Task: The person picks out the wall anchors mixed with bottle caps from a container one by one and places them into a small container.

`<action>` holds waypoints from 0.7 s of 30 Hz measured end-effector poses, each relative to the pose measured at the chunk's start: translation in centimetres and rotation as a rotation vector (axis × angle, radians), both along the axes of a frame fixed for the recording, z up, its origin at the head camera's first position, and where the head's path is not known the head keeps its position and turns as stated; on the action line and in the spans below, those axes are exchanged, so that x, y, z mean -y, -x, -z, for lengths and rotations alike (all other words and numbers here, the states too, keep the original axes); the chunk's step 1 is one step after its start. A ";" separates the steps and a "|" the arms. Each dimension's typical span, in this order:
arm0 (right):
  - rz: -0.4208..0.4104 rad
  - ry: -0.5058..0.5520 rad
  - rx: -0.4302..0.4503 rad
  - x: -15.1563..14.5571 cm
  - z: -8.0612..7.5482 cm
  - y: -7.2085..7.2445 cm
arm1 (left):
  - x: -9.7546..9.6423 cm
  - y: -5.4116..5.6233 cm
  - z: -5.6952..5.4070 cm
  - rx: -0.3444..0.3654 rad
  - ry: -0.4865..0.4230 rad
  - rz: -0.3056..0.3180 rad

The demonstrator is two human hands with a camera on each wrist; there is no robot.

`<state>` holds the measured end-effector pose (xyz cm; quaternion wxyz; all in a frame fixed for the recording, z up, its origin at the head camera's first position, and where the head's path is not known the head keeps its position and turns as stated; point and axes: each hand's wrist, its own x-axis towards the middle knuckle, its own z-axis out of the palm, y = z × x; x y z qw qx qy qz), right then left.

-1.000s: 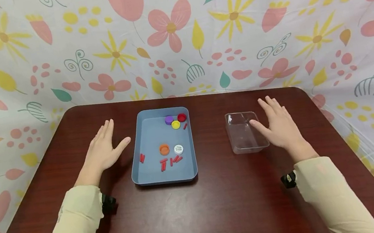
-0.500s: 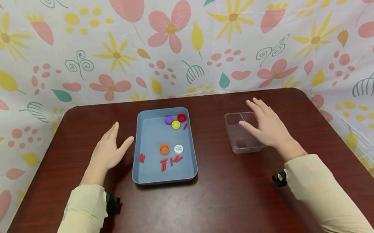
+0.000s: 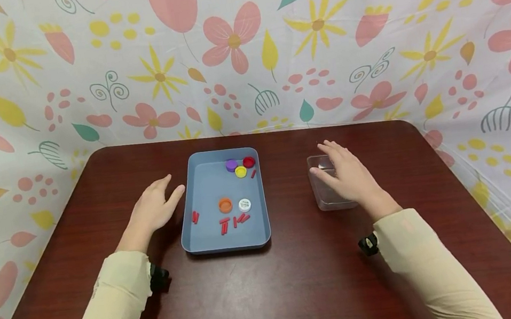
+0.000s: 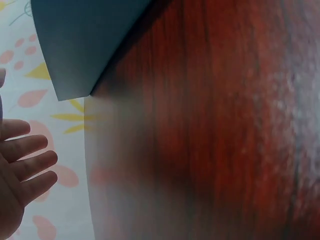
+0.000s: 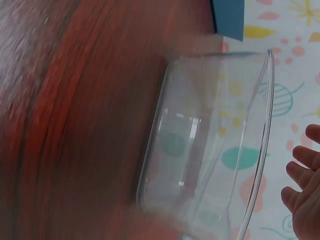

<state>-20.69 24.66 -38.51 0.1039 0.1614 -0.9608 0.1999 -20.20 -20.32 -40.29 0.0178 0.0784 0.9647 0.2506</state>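
My left hand [image 3: 150, 212] hovers just left of the blue tray [image 3: 208, 245], fingers extended and thumb toward its side, holding nothing. Over the right part of a clear plastic container [image 3: 333, 196] is my right hand [image 3: 349, 177], also with straightened fingers and nothing in it. Inside the tray lie an orange cap [image 3: 225, 205], a white cap [image 3: 244, 205], a purple cap [image 3: 231, 166], a yellow cap [image 3: 240, 171] and a red cap [image 3: 248, 162]. Several small red sticks [image 3: 224, 228] are scattered there too. The right wrist view shows the container's transparent wall [image 5: 200, 150] beside the fingers.
Both items stand on a dark reddish-brown table [image 3: 273, 292], with a stretch of tabletop between them. Behind the table hangs a floral-patterned cloth [image 3: 236, 86]. Black wrist cameras [image 3: 158, 278] sit under the sleeves.
My right hand has moved left, from the container's right edge to over it. The left hand has shifted slightly right and closer to the tray. Tray and container stay put.
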 end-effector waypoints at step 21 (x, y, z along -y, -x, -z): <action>-0.087 0.006 0.023 4.7 -0.1 0.1 | -0.9 0.7 0.8 0.046 -0.069 -0.002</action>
